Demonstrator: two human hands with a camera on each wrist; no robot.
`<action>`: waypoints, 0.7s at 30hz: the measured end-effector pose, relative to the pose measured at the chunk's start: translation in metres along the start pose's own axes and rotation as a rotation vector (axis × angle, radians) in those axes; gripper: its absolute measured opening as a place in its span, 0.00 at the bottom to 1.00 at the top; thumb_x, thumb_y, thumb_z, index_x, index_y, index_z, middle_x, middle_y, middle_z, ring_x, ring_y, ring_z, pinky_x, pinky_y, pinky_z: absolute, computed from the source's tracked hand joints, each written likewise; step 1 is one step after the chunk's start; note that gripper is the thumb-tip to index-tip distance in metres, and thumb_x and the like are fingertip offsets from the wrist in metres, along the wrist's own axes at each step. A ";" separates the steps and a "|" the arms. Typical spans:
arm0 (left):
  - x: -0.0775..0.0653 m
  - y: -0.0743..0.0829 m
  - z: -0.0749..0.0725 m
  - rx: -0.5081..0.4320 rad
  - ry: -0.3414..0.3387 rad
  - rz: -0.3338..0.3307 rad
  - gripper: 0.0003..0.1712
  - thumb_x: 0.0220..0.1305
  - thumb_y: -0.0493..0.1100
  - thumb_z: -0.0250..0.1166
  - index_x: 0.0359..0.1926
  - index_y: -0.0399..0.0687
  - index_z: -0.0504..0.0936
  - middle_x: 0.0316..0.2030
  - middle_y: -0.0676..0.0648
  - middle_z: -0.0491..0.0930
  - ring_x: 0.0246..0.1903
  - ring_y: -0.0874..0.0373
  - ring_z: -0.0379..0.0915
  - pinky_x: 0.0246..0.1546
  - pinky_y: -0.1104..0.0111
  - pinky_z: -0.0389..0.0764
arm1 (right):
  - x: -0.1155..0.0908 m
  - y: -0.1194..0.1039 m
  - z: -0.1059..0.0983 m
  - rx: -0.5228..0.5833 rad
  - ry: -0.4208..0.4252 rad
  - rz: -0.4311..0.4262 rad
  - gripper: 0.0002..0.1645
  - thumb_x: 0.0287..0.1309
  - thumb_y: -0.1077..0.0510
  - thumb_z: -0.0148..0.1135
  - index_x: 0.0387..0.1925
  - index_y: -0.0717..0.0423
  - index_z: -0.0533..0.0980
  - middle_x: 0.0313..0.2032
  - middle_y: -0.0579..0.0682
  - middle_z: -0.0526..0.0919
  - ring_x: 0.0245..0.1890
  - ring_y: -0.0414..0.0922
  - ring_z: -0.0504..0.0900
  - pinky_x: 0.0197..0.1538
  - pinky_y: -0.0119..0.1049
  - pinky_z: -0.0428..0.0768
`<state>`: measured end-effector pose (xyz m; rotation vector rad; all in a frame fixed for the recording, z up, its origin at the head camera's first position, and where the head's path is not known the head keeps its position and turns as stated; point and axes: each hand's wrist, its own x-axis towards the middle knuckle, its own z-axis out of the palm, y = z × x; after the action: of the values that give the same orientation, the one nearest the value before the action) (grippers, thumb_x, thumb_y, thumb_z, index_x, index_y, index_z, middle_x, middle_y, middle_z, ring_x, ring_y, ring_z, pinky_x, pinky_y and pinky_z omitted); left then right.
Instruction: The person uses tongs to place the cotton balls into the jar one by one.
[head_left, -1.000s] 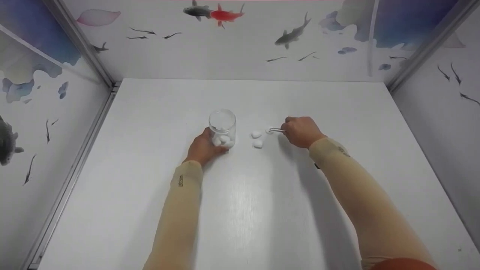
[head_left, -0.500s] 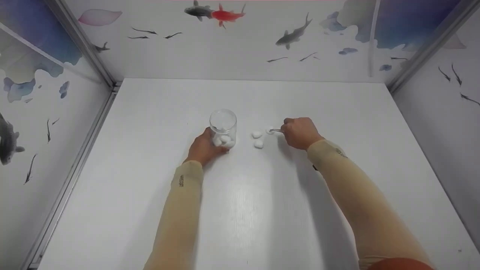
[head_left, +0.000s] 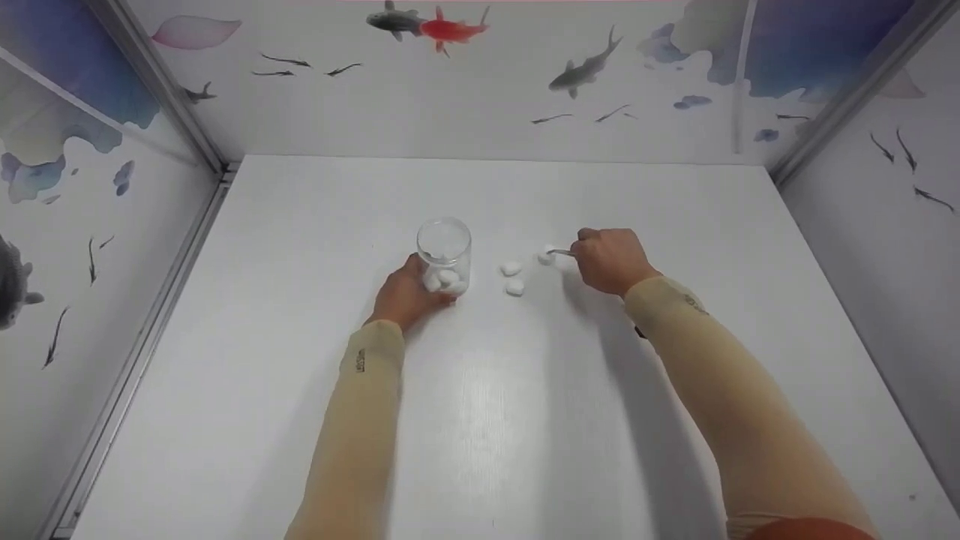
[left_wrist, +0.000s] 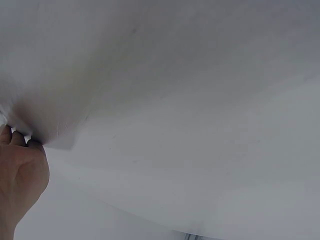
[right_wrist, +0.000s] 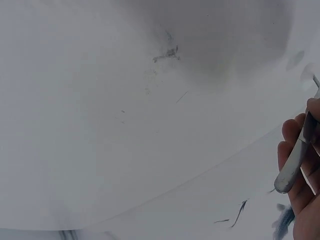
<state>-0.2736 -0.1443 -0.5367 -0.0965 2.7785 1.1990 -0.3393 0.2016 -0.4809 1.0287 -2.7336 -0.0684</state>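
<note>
White lump just beyond its fingers, the right hand grips a metal tool, the left hand a jar.

- Jar: clear, upright, open-topped, white balls inside, gripped by the left hand.
- Tweezers: metal, held in the right hand, tip at one ball.
- Two loose balls: between jar and tweezers.

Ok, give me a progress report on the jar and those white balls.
Assuming the jar is being filled, which is my guess: several white balls already sit in the jar, gripped by the left hand. In hand: the right hand holds tweezers, their tips at another ball. Remaining: that one, plus two loose balls on the table.
</note>
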 end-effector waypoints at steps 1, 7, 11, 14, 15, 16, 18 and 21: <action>0.000 0.000 0.000 -0.002 0.000 -0.001 0.57 0.48 0.57 0.80 0.73 0.43 0.61 0.66 0.42 0.71 0.67 0.47 0.65 0.69 0.58 0.63 | -0.001 0.001 -0.001 -0.001 0.006 -0.002 0.10 0.59 0.68 0.59 0.31 0.59 0.86 0.25 0.53 0.80 0.17 0.47 0.75 0.21 0.45 0.81; 0.001 -0.001 0.001 -0.017 -0.014 -0.004 0.59 0.48 0.57 0.80 0.74 0.43 0.60 0.67 0.42 0.70 0.67 0.47 0.64 0.70 0.56 0.62 | -0.006 0.005 -0.010 -0.007 0.008 -0.004 0.10 0.60 0.67 0.59 0.30 0.59 0.86 0.24 0.51 0.79 0.17 0.46 0.75 0.20 0.44 0.81; 0.001 -0.001 0.001 -0.009 -0.013 -0.006 0.58 0.48 0.57 0.80 0.74 0.44 0.59 0.68 0.42 0.70 0.67 0.47 0.64 0.70 0.56 0.62 | -0.007 0.005 -0.017 -0.016 0.025 -0.018 0.10 0.59 0.67 0.60 0.30 0.59 0.86 0.25 0.52 0.80 0.17 0.47 0.77 0.19 0.45 0.80; 0.001 -0.001 0.001 -0.014 -0.012 -0.011 0.59 0.48 0.57 0.80 0.75 0.44 0.59 0.68 0.42 0.69 0.68 0.47 0.63 0.70 0.56 0.61 | -0.007 0.005 -0.020 -0.006 0.052 -0.033 0.10 0.59 0.68 0.60 0.30 0.60 0.86 0.25 0.52 0.80 0.18 0.47 0.78 0.19 0.45 0.81; 0.001 -0.001 0.001 -0.016 -0.013 -0.011 0.59 0.48 0.57 0.80 0.75 0.44 0.59 0.68 0.42 0.69 0.68 0.47 0.63 0.70 0.56 0.61 | -0.007 0.004 -0.021 -0.001 0.060 -0.037 0.10 0.58 0.68 0.60 0.30 0.59 0.86 0.25 0.52 0.81 0.18 0.47 0.78 0.19 0.45 0.81; 0.001 -0.001 0.001 -0.017 -0.012 -0.012 0.59 0.48 0.57 0.80 0.75 0.44 0.59 0.68 0.42 0.69 0.68 0.47 0.63 0.70 0.56 0.61 | -0.007 0.004 -0.022 0.002 0.067 -0.040 0.10 0.58 0.68 0.60 0.30 0.59 0.86 0.25 0.52 0.81 0.18 0.47 0.79 0.20 0.45 0.81; 0.001 -0.001 0.001 -0.016 -0.008 -0.012 0.60 0.48 0.58 0.80 0.75 0.44 0.59 0.68 0.43 0.69 0.68 0.47 0.62 0.70 0.56 0.61 | -0.006 0.003 -0.024 0.006 0.081 -0.047 0.10 0.58 0.68 0.60 0.30 0.59 0.86 0.25 0.51 0.81 0.18 0.47 0.79 0.20 0.45 0.81; 0.001 -0.001 0.002 -0.011 -0.008 -0.003 0.59 0.48 0.58 0.80 0.75 0.43 0.59 0.68 0.42 0.69 0.68 0.47 0.63 0.70 0.55 0.61 | -0.003 0.000 -0.028 0.014 0.101 -0.053 0.09 0.59 0.68 0.61 0.30 0.59 0.87 0.25 0.51 0.81 0.18 0.47 0.79 0.20 0.44 0.81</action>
<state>-0.2746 -0.1442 -0.5390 -0.0967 2.7644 1.2119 -0.3305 0.2043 -0.4540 1.0785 -2.6202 -0.0051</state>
